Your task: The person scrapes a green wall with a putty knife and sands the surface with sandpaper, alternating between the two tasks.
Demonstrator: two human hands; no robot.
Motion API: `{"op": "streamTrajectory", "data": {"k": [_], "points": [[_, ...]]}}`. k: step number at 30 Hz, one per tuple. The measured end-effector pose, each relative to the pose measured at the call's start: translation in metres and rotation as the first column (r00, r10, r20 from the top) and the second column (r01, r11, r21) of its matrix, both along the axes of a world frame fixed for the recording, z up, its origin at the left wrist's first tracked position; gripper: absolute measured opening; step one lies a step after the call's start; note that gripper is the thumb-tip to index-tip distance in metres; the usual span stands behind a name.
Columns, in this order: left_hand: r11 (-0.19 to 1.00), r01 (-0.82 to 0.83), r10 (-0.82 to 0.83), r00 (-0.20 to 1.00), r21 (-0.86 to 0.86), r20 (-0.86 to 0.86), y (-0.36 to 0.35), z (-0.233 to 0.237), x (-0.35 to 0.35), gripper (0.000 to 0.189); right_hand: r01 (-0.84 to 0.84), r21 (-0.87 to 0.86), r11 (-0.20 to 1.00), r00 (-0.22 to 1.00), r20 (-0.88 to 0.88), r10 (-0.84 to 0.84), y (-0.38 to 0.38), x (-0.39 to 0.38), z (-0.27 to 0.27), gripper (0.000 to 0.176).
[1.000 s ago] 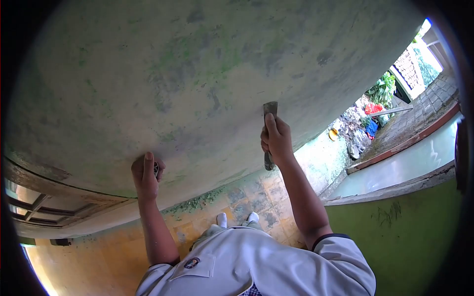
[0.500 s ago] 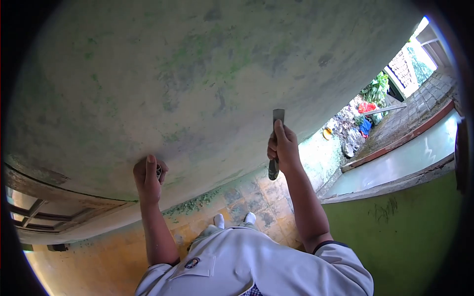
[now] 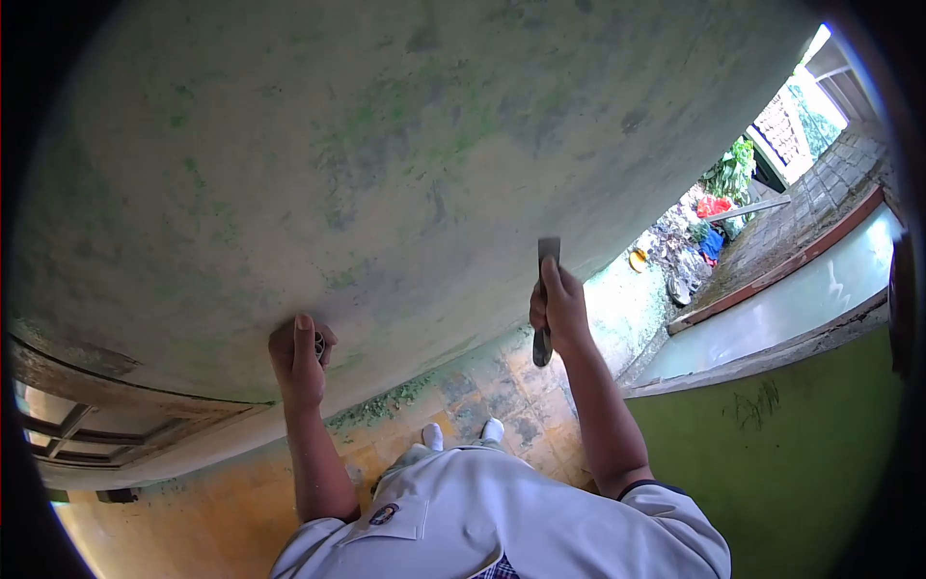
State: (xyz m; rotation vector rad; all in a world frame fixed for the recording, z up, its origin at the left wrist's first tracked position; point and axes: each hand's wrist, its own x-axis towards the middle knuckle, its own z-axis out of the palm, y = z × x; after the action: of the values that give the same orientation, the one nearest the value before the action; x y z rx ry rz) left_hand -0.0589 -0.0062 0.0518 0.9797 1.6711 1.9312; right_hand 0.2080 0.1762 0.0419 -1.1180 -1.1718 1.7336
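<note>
A scraper [image 3: 548, 248] with a flat metal blade and a dark handle is gripped in my right hand [image 3: 561, 307], thumb along its neck. Its blade points up and overlaps the wall [image 3: 405, 203], whose pale paint is worn, with green and grey patches. Left of it, my left hand [image 3: 301, 355] is closed against the lower part of the wall. A small dark, round-ended thing [image 3: 319, 344] shows between its thumb and fingers; I cannot tell what it is.
Green paint flakes [image 3: 386, 403] lie along the wall's foot on the tiled floor [image 3: 241, 487]. A paned window [image 3: 82, 425] is at left. On the right are a green wall [image 3: 772, 463], a pale ledge [image 3: 772, 309] and an opening onto rubbish and plants [image 3: 733, 169].
My right hand and the scraper have moved down a little along the wall. My left hand has shifted slightly down and right, still closed.
</note>
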Motion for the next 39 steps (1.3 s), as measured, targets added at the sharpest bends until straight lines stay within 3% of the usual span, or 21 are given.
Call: {"op": "streamTrajectory", "data": {"k": [3, 4, 5, 7, 8, 10, 13, 15, 17, 18, 21, 24, 27, 29, 31, 33, 35, 39], "points": [[1.000, 0.006, -0.006, 1.000, 0.012, 0.021, 0.001, 0.000, -0.001, 0.052, -0.024, 0.010, 1.000, 0.988, 0.150, 0.023, -0.029, 0.004, -0.029, 0.037], [1.000, 0.015, -0.015, 1.000, -0.003, 0.014, 0.000, 0.000, -0.002, 0.052, -0.084, -0.122, 0.989, 0.991, 0.097, 0.096, -0.032, 0.003, -0.031, 0.038], [1.000, 0.025, -0.024, 1.000, -0.019, 0.008, 0.000, 0.000, -0.002, 0.052, -0.084, -0.118, 0.989, 0.991, 0.095, 0.095, -0.021, -0.002, -0.031, 0.038], [1.000, 0.019, -0.019, 1.000, -0.017, -0.006, 0.001, 0.000, -0.001, 0.052, -0.026, 0.159, 0.987, 0.992, 0.122, 0.006, 0.005, -0.026, 0.008, 0.039], [1.000, 0.013, -0.013, 1.000, -0.019, -0.020, 0.001, 0.001, -0.001, 0.052, -0.017, 0.158, 0.987, 0.993, 0.119, -0.001, 0.008, -0.027, 0.023, 0.039], [1.000, 0.029, -0.030, 0.999, -0.011, -0.023, 0.000, 0.001, -0.001, 0.052, -0.017, 0.090, 0.996, 0.998, -0.060, 0.023, 0.010, -0.033, 0.044, 0.039], [1.000, 0.024, -0.025, 0.999, -0.013, -0.023, 0.000, -0.003, -0.002, 0.053, 0.013, 0.026, 1.000, 0.999, -0.049, -0.012, 0.002, -0.002, 0.019, 0.037], [1.000, 0.015, -0.016, 0.999, -0.016, -0.040, 0.001, -0.003, -0.003, 0.053, 0.047, 0.013, 0.999, 0.997, 0.057, -0.048, -0.015, 0.011, -0.011, 0.037], [1.000, 0.016, -0.017, 0.999, -0.026, -0.045, 0.001, -0.002, -0.001, 0.053, -0.053, -0.122, 0.991, 0.997, 0.058, 0.060, -0.031, 0.013, -0.036, 0.040], [0.999, 0.020, -0.021, 0.999, -0.026, -0.048, 0.002, -0.001, 0.000, 0.053, -0.058, -0.078, 0.995, 0.995, 0.080, 0.064, -0.028, 0.006, -0.035, 0.039], [0.999, 0.017, -0.019, 0.999, -0.044, -0.032, 0.000, 0.000, 0.002, 0.053, -0.052, 0.113, 0.992, 0.998, 0.044, 0.048, 0.016, -0.030, 0.021, 0.037], [0.998, 0.028, -0.030, 0.999, -0.049, -0.035, 0.001, 0.002, -0.002, 0.053, -0.041, 0.028, 0.999, 0.998, -0.043, 0.042, 0.015, -0.020, 0.043, 0.039], [0.998, 0.052, -0.053, 0.999, -0.044, -0.010, 0.000, -0.003, -0.001, 0.053, 0.057, 0.100, 0.993, 0.997, -0.051, -0.052, 0.006, 0.000, 0.043, 0.039], [0.999, 0.021, -0.023, 0.998, -0.043, -0.065, 0.002, -0.004, -0.001, 0.053, 0.049, 0.095, 0.994, 0.998, 0.042, -0.053, -0.014, 0.006, 0.017, 0.036], [0.999, 0.024, -0.026, 0.998, -0.033, -0.060, 0.002, -0.002, 0.000, 0.053, -0.037, -0.026, 0.999, 0.994, 0.100, 0.040, -0.036, -0.002, -0.006, 0.036], [0.999, 0.030, -0.032, 0.998, -0.023, -0.053, 0.002, -0.002, 0.001, 0.053, -0.119, 0.039, 0.992, 0.983, 0.147, 0.112, -0.028, -0.022, -0.001, 0.038], [0.999, 0.038, -0.039, 0.999, -0.039, -0.038, 0.001, -0.002, 0.000, 0.053, -0.085, 0.200, 0.976, 0.996, 0.034, 0.080, -0.002, -0.054, 0.040, 0.039], [0.996, 0.067, -0.069, 0.997, -0.053, -0.028, -0.002, 0.000, 0.000, 0.052, -0.111, 0.137, 0.984, 0.991, -0.060, 0.120, -0.012, -0.041, 0.059, 0.039]]}}
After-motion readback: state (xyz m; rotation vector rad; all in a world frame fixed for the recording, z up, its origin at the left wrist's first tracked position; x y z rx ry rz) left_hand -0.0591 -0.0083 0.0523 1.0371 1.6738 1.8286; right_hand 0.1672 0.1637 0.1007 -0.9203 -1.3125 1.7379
